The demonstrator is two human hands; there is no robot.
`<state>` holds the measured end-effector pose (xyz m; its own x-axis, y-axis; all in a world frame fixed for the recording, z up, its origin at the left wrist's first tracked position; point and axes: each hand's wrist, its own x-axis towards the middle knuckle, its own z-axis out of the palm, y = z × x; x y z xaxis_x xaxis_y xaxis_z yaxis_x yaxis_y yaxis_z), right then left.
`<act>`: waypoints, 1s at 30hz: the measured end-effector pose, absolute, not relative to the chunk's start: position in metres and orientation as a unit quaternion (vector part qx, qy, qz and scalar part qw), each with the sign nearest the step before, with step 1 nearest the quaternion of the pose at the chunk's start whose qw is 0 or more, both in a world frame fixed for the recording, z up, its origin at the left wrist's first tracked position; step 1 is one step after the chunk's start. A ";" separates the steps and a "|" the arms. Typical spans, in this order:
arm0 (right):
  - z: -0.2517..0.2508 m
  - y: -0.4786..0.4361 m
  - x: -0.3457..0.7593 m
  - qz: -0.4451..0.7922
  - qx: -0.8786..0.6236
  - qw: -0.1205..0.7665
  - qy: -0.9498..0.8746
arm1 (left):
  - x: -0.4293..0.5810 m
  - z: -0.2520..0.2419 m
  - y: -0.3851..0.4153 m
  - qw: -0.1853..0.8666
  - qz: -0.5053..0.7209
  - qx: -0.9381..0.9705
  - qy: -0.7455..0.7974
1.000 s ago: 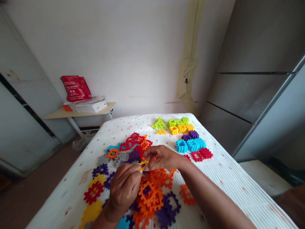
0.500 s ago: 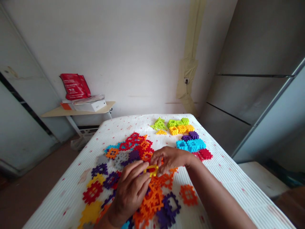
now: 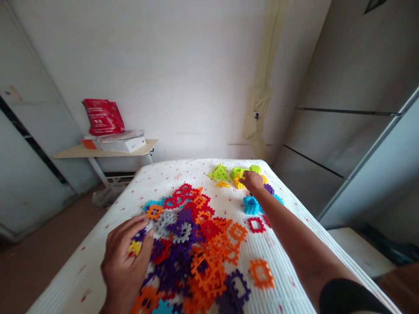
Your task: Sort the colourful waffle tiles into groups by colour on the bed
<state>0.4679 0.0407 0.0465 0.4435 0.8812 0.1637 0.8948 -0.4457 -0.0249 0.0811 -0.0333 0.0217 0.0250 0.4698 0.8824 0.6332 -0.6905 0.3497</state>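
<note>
My right hand point(image 3: 252, 179) reaches across to the far right, its fingers curled at a stack of yellow interlocking building pieces point(image 3: 238, 182). They close on a yellow piece there, though the hand hides most of the grip. My left hand point(image 3: 126, 257) hovers over the left side of a mixed pile, thumb and fingers apart. In that gap show a yellow building piece point(image 3: 134, 247) and purple ones. Beside it lie grey pieces point(image 3: 165, 223), purple pieces point(image 3: 173, 266) and orange pieces point(image 3: 209, 272).
Lime-green pieces point(image 3: 218, 172) lie at the table's far end. Cyan pieces point(image 3: 251, 205) and a red square frame point(image 3: 256, 224) are near my right forearm. A lone orange piece point(image 3: 261, 274) sits right of the pile. A silver cabinet point(image 3: 327, 135) flanks the table's right side.
My right hand has left the pile's middle for the yellow stack. My left hand has moved left and opened. The yellow frame between both hands has left that spot.
</note>
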 end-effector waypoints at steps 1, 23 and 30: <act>0.044 0.044 0.466 -0.064 -0.847 0.044 -0.526 | 0.081 0.021 -0.033 0.066 -0.579 -0.714 -0.388; 0.061 0.028 0.451 -0.117 -0.810 0.053 -0.572 | 0.074 0.015 -0.026 0.061 -0.579 -0.700 -0.415; 0.102 -0.033 0.433 -0.167 -0.783 0.234 -0.552 | 0.033 0.009 -0.013 -0.084 -0.495 -0.597 -0.626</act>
<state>0.4326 -0.0328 0.1020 0.3357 0.7859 0.5193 0.9420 -0.2814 -0.1832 0.0333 -0.0130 0.0093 -0.2740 0.8298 0.4862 0.6639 -0.2026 0.7199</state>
